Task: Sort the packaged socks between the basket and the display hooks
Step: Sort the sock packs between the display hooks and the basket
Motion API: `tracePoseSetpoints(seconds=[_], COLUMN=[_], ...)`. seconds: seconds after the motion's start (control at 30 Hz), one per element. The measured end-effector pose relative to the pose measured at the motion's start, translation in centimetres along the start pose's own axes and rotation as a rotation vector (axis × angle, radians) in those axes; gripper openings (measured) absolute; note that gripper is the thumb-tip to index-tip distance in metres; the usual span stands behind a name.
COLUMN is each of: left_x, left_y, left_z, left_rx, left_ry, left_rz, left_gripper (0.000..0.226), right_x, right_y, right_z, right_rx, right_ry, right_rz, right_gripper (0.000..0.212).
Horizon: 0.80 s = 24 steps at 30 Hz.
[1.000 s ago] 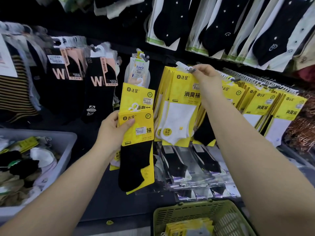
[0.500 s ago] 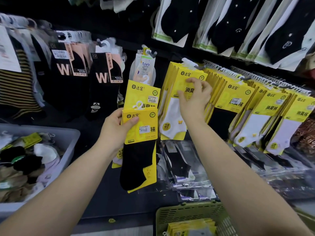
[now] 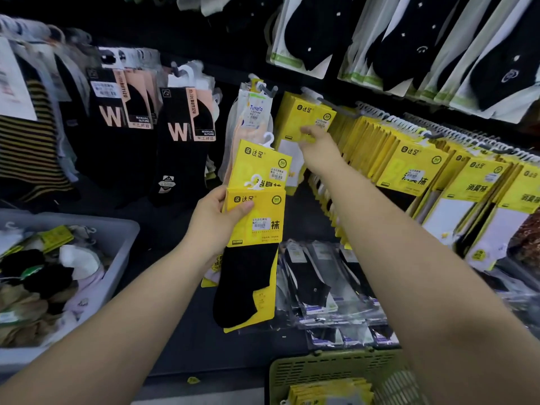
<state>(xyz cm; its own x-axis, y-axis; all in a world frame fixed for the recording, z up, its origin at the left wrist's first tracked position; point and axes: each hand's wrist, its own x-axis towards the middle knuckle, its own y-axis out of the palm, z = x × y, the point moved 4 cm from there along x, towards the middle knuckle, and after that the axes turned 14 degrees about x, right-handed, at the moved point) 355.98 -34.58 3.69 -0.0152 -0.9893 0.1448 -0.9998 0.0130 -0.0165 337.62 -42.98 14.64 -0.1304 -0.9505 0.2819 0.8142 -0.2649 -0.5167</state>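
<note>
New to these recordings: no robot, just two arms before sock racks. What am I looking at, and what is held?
No machine here: a person wears a head camera looking forward and down, so the arms are their own. The left hand grips a front pack showing a black sock, with a second pack behind. The right hand reaches a yellow hanging pack on a display hook; whether it grips is unclear. Below sits a green basket holding more yellow packs; a grey bin of loose socks stands left.
</note>
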Motion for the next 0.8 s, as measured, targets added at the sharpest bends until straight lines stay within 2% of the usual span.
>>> tracePoseSetpoints(seconds=[0.03, 0.13, 0.27, 0.37, 0.5, 0.6, 0.8], left_x=[0.1, 0.2, -0.1, -0.3, -0.7, -1.0, -0.8], left_y=[0.2, 0.8, 2.2, 3.3, 4.5, 4.9, 4.7], left_z=[-0.2, -0.7, -1.5, -1.8, -1.7, -1.1, -0.8], left_rx=[-0.006, -0.021, -0.101, -0.117, -0.195, -0.279, -0.246], left_ry=[0.005, 0.022, 0.052, 0.057, 0.05, 0.017, 0.021], left_rz=[-0.005, -0.039, -0.08, -0.067, 0.064, 0.131, 0.086], left_gripper=[0.019, 0.018, 0.021, 0.023, 0.032, 0.044, 0.041], right_x=[-1.3, -5.5, -9.0, -9.8, -10.1, -10.3, -9.7], right_y=[0.1, 0.7, 0.5, -0.5, -2.4, -3.2, -3.2], right_z=[0.2, -0.1, -1.5, -1.9, -2.1, -2.4, -3.2], right_rx=[0.118, 0.398, 0.382, 0.401, 0.46, 0.498, 0.422], right_ry=[-0.009, 0.04, 0.041, -0.006, -0.097, -0.133, -0.136], right_rz=[-0.024, -0.011, -0.068, -0.098, -0.11, -0.109, -0.066], right_gripper=[0.029, 0.035, 0.058, 0.04, 0.012, 0.008, 0.006])
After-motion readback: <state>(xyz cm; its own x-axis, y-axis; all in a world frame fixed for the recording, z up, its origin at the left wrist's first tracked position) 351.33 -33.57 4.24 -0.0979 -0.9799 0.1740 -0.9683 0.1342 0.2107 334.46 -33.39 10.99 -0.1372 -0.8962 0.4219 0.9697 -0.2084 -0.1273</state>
